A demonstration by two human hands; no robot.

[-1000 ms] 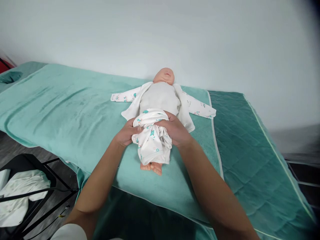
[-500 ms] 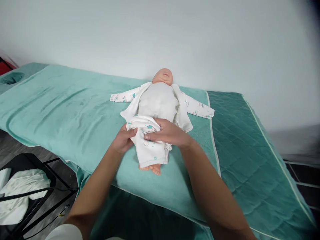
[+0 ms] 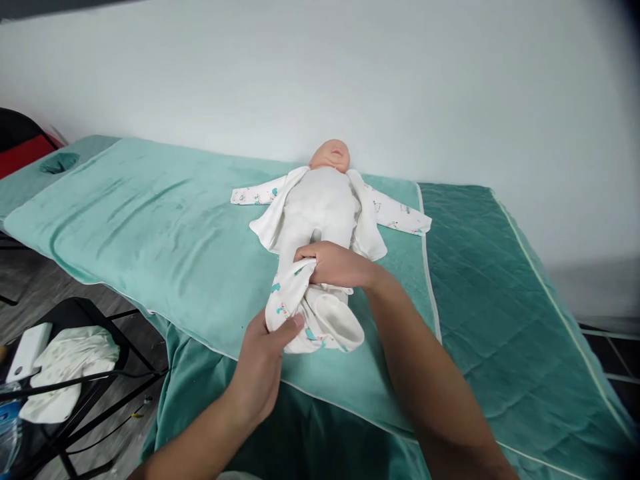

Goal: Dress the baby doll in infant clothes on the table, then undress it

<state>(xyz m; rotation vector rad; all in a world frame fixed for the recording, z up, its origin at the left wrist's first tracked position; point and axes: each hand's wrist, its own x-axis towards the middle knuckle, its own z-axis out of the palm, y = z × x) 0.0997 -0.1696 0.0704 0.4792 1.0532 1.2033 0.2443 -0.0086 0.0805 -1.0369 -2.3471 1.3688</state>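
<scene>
A baby doll lies on its back with its head against the wall, in a white padded body. An open white patterned jacket covers its arms, the sleeves spread out sideways. Bunched around its lower legs are white baby pants with small coloured prints. My left hand is closed on the pants at their lower left, thumb on top. My right hand lies over the doll's thighs, its fingers closed on the upper edge of the same pants. Cloth and hands hide the doll's feet.
A light green cover lies over the long massage table, with a darker quilted cover at the right end. At lower left, a black chair holds crumpled white cloth and a white flat object. The wall runs behind.
My left hand has moved down toward the doll's feet, drawing the pants leg with it. The pants' lower opening has turned toward me, and the feet are now covered. More of the thighs shows.
</scene>
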